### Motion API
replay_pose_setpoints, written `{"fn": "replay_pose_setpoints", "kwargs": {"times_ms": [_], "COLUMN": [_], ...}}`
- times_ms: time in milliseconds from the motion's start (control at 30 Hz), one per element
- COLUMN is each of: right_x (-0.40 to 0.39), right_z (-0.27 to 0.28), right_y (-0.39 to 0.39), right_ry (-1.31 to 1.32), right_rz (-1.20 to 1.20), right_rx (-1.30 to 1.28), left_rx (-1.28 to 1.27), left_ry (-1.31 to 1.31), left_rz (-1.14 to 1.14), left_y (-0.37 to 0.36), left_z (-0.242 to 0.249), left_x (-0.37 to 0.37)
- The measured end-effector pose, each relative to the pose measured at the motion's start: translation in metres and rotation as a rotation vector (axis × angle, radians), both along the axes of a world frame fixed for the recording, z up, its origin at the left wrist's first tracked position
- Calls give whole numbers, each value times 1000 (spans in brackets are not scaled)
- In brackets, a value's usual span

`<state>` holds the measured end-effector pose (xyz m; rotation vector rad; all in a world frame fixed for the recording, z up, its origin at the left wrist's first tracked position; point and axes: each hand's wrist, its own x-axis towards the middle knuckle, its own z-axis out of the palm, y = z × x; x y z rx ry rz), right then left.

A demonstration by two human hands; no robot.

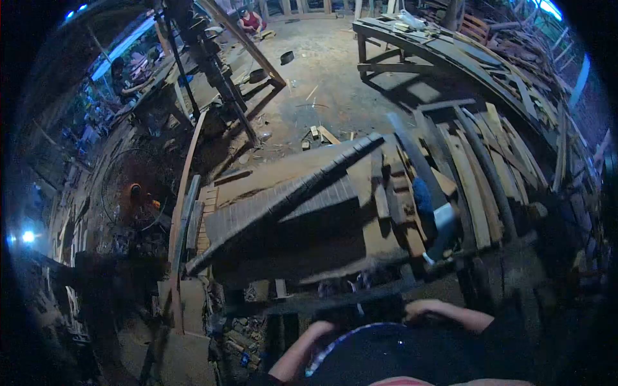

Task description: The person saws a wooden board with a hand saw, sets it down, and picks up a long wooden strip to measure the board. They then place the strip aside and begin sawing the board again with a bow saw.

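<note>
At the bottom centre, my left hand (320, 329) is near the front edge of the workbench, close to my body; its fingers are too dark and blurred to make out. To its right, my right hand (418, 310) is curled near the same edge, and what it holds, if anything, is hidden. Beyond both hands lies a wide board (315, 199) on the bench, with a long dark bar (302, 186) crossing it diagonally. Small wooden blocks (402, 199) and a blue cloth (422, 195) sit right of the board.
Long wooden strips (473, 180) lie at the right. A wood-laden table (412, 53) stands at the back right. A person in red (251, 22) crouches far back, and another person (121, 77) is at the left. A tall post frame (212, 64) rises left of centre.
</note>
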<state>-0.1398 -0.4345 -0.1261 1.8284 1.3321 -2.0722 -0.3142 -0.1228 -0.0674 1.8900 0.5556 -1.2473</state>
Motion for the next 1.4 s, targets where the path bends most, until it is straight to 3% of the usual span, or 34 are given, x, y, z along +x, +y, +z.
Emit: {"fn": "replay_pose_setpoints", "kwargs": {"times_ms": [67, 100, 133, 167, 233, 300, 333, 400, 467, 567, 633, 700, 800, 833, 867, 900, 1067, 1267, 1400], "right_x": [2, 6, 12, 18, 27, 26, 31, 28, 26, 2, -11, -23, -31, -34, -38, -42, -37, -43, -33], "right_z": [52, 82, 107, 130, 176, 238, 234, 247, 245, 272, 279, 286, 267, 264, 253, 242, 204, 212, 203], "right_y": [12, 18, 21, 23, 26, 29, 29, 36, 38, 36, 41, 47, 66, 69, 71, 73, 57, 39, 45], "right_ry": [-149, -219, -75, 65, 34, 13, 156, 328, 386, 372, 420, 505, 400, 369, 423, 474, 357, 449, 401], "right_rz": [-51, -44, -165, -283, -427, -716, -885, -1187, -1226, -1242, -1174, -1131, -1157, -1131, -1138, -1149, -1044, -1240, -1233], "right_rx": [167, 322, 379, 441, 829, 749, 761, 859, 860, 820, 880, 868, 895, 844, 839, 840, 761, 581, 569], "left_rx": [7, -95, -118, -479, -565, -847, -989, -1037, -1121, -1000, -973, -1036, -1318, -1478, -1648, -1628, -1719, -1878, -1928], "left_ry": [-3, -238, -384, -397, -629, -711, -811, -887, -932, -835, -897, -1241, -1676, -1700, -1730, -1755, -1607, -1306, -1115], "left_rz": [-29, 77, 154, 212, 257, 609, 724, 804, 890, 809, 875, 652, 310, 305, 25, 74, 76, -16, -62], "left_y": [-15, -20, -20, -15, -13, -22, -22, -21, -29, -42, -61, -69, -100, -112, -104, -97, -93, -110, -114], "left_z": [17, 51, 60, 83, 138, 187, 199, 206, 201, 206, 243, 265, 348, 371, 379, 370, 351, 343, 339], "left_x": [-2, 1, 0, 12, 29, 40, 42, 53, 57, 43, 29, 15, -22, -35, -39, -43, -44, -9, 15]}}
